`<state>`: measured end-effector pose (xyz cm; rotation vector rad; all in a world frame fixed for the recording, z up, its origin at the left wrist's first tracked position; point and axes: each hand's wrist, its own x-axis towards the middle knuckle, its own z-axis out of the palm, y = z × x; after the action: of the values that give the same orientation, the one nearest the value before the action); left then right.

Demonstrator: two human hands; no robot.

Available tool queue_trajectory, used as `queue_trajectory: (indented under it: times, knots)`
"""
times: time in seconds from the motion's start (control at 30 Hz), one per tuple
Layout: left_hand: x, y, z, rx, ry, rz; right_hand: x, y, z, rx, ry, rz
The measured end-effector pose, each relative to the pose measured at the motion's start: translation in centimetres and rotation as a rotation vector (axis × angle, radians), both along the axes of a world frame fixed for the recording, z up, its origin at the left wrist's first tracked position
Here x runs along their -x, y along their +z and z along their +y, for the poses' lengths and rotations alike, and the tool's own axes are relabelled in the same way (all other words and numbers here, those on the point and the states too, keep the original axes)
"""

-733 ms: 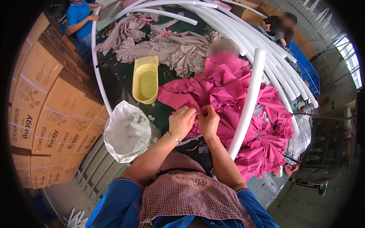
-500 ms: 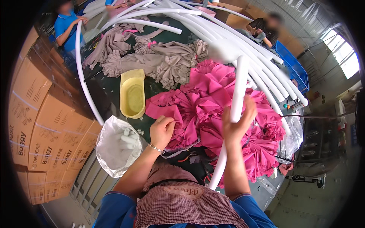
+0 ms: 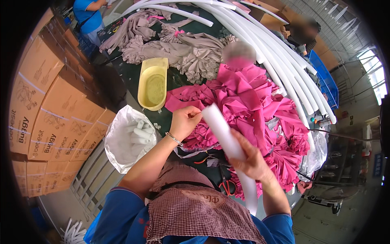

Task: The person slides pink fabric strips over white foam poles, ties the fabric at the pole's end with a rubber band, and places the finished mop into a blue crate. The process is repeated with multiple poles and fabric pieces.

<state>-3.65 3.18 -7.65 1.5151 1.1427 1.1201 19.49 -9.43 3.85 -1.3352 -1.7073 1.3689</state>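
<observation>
White tube [image 3: 225, 136] is now leaning across toward the left, its upper end having swung from well right of the hands over to the left fingers, while the left hand [image 3: 186, 122] is no longer pinching the pink fabric [image 3: 239, 112] as it was in the earliest frame. Right hand [image 3: 252, 162] is wrapping the tube partway down, thumb lying across one side and fingers along the other, probably because a grip there is steadying the length while leaving the top end bare. Left hand is pressing its thumb and fingertips together just beside that end; whether they are pinching anything thin, one cannot tell. The tube is thus lying between the two hands at its upper part, passing through the right one and running down past the apron [image 3: 199, 211] toward the lower edge. The pink fabric is spreading in a gathered heap on the worktop [image 3: 174, 79] beyond both hands, apparently close so that it is staying within reach. A white bag [image 3: 118, 152] is standing open to the left, seemingly to keep its short white pieces [image 3: 141, 133] together, and a red-handled tool [image 3: 227, 188] is resting near the tube's lower part.
</observation>
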Motion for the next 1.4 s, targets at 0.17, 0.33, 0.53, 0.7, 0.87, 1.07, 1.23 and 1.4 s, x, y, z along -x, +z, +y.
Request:
queue_trajectory:
  times: [0.17,0.33,0.53,0.7,0.87,1.07,1.23,1.4]
  knots:
    - [0.3,0.8,-0.2,-0.033,-0.132,0.030,0.4,-1.5,-1.3,0.101,0.045,-0.078]
    - [0.3,1.0,-0.1,-0.327,-0.304,0.182,1.1,-3.6,-0.8,0.149,-0.015,-0.146]
    - [0.5,1.4,0.5,-0.229,-0.460,0.154,3.6,-8.3,3.1,0.528,-0.168,0.498]
    - [1.1,1.7,-0.2,-0.259,-0.323,0.390,4.3,-9.1,4.0,0.624,-0.325,0.785]
    - [-0.6,1.4,-2.6,-0.315,-0.019,0.239,6.1,-12.7,4.7,0.135,-0.435,0.292]
    - [-1.1,-0.1,-3.0,-0.702,-0.049,0.524,6.7,-12.2,4.7,-0.099,-0.398,-0.150]
    - [-0.2,-1.1,-4.1,-0.428,-0.186,0.317,7.0,-9.8,4.1,-0.059,-0.431,0.026]
    - [-0.2,-1.5,-3.3,0.825,0.003,-0.838,8.5,-11.0,3.0,-0.286,-0.329,-0.140]
